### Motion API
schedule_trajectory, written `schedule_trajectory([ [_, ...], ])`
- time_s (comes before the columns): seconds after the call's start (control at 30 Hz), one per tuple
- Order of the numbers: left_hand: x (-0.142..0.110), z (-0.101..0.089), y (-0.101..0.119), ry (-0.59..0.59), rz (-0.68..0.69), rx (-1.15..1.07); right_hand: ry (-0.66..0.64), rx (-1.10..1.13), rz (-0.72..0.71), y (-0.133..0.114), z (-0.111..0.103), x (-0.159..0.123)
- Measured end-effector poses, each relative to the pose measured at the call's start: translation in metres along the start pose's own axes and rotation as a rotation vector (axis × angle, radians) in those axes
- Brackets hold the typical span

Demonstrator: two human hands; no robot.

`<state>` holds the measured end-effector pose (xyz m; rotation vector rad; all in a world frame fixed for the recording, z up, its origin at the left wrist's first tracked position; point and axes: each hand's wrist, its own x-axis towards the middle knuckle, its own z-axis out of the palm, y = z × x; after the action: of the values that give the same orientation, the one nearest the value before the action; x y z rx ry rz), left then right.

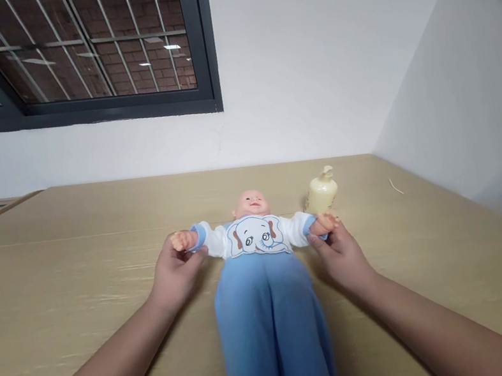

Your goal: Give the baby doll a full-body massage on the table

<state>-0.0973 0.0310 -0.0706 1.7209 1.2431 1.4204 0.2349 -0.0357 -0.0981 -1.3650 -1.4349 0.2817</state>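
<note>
A baby doll (252, 204) lies on its back on the table, its head toward the wall. It wears a white top with an elephant face (256, 237) on the chest and long blue trousers (273, 327). Both doll arms are stretched out sideways. My left hand (176, 272) is closed round the doll's forearm at the blue cuff on the left. On the other side, my right hand (343, 254) grips the opposite forearm by its cuff. Some of my fingers are hidden beneath the doll's arms.
A cream pump bottle (322, 193) stands beyond my right hand, close to the doll's arm. A thin pale strip (395, 186) lies farther right on the wooden table (73, 258). White walls (299, 76) meet behind it, with a barred window (98, 40) at upper left.
</note>
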Motion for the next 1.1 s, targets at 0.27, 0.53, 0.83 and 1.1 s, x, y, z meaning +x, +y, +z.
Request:
schedule_trajectory([
  [0.27, -0.021, 0.002, 0.009, -0.220, 0.431, 0.343, -0.220, -0.243, -0.368, -0.021, 0.002, -0.013],
  [0.53, -0.019, -0.001, 0.012, -0.449, 0.656, 0.627, -0.392, -0.429, -0.613, -0.027, -0.001, -0.013],
  [0.83, -0.021, 0.000, 0.012, -0.432, 0.637, 0.656, -0.404, -0.426, -0.529, -0.026, 0.004, -0.015],
  [1.1, -0.015, -0.002, 0.004, -0.197, 0.318, 0.428, -0.246, -0.120, -0.114, -0.007, -0.010, -0.001],
])
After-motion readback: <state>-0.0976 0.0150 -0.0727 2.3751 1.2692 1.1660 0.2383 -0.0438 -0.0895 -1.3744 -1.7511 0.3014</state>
